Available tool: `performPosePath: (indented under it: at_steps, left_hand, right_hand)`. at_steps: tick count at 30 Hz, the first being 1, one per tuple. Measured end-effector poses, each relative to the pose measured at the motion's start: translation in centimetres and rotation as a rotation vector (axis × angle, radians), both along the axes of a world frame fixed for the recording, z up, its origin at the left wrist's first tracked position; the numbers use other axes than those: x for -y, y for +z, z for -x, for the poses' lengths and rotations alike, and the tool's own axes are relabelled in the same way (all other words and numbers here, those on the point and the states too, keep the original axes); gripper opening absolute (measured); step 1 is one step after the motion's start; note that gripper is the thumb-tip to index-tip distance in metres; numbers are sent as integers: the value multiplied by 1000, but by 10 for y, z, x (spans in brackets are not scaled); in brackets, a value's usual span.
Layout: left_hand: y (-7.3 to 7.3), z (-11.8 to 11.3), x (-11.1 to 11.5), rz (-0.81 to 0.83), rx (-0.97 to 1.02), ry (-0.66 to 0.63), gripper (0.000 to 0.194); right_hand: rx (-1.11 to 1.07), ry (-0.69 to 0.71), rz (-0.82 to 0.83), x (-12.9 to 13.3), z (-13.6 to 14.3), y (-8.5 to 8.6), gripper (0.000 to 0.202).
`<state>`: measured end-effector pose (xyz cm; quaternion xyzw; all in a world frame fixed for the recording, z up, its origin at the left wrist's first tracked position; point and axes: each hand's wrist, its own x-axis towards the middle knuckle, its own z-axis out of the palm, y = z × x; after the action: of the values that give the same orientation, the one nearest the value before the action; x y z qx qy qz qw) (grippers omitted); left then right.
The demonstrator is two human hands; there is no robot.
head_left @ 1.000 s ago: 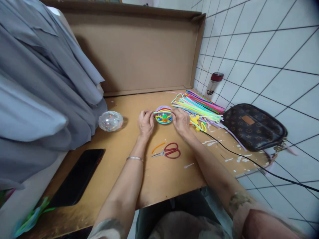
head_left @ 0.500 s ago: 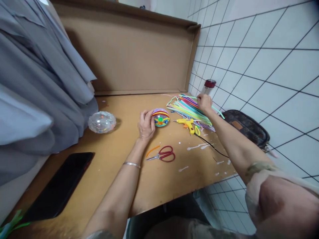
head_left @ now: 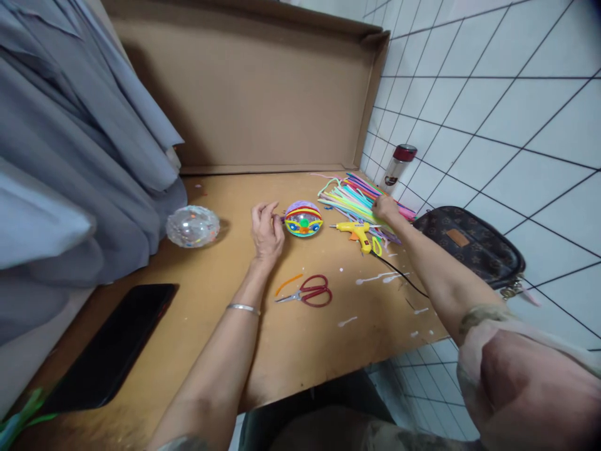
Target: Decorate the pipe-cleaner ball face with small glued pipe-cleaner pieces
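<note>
A clear ball decorated with coloured strips (head_left: pixel 304 220) rests on the table. My left hand (head_left: pixel 268 230) is just left of it, fingers loosely bent and apart; whether a fingertip touches the ball is unclear. Over the heap of colourful pipe cleaners (head_left: pixel 350 194) is my right hand (head_left: pixel 385 208), its fingers pinched together among the stems and partly hidden. A yellow hot glue gun (head_left: pixel 357 233) lies in front of the heap, its black cord running right. Nearer me are red-handled scissors (head_left: pixel 315 291) and a short orange strip (head_left: pixel 288 284).
A second clear ball (head_left: pixel 193 227) sits left beside grey cloth (head_left: pixel 94 163). A black phone-like slab (head_left: pixel 113 344) lies front left. A red-capped bottle (head_left: pixel 398 168) and a dark patterned bag (head_left: pixel 469 244) stand along the tiled wall. Cardboard (head_left: pixel 253 94) closes off the back.
My left hand has eased left, away from the decorated ball, uncovering its side. My right hand has shifted down toward the near part of the pipe cleaners; a light green stem no longer sticks out past it.
</note>
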<state>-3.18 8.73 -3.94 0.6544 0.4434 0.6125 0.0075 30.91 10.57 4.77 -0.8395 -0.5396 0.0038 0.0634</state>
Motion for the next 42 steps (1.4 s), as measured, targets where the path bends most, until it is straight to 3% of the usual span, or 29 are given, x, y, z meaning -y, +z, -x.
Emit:
performPosePath:
  at_steps: [6,15,20,22,26,30,38,42]
  left_hand:
    - [-1,0,-1,-24,4,32,35]
    - [1,-1,-1,11,50,-4,35]
    - [2,0,-1,4,56,25,36]
    - [2,1,-1,-12,46,45,36]
    - [1,2,-2,-40,33,62,35]
    - [0,2,-4,-28,49,54,35]
    - [2,2,-4,13,89,10,35]
    - [0,3,-3,3,83,27,36]
  right_hand:
    - [-15,-1,9,-3,0,3,34]
    - [47,24,-160,8,11,16,40]
    - [151,197,-3,13,28,14,32]
    - [154,186,45,12,33,9,27]
    - [147,142,74,7,35,0,35]
    - [107,126,21,5,33,1,35]
    - [-15,166,-244,7,28,15,36]
    - [-80,168,-221,5,24,16,33]
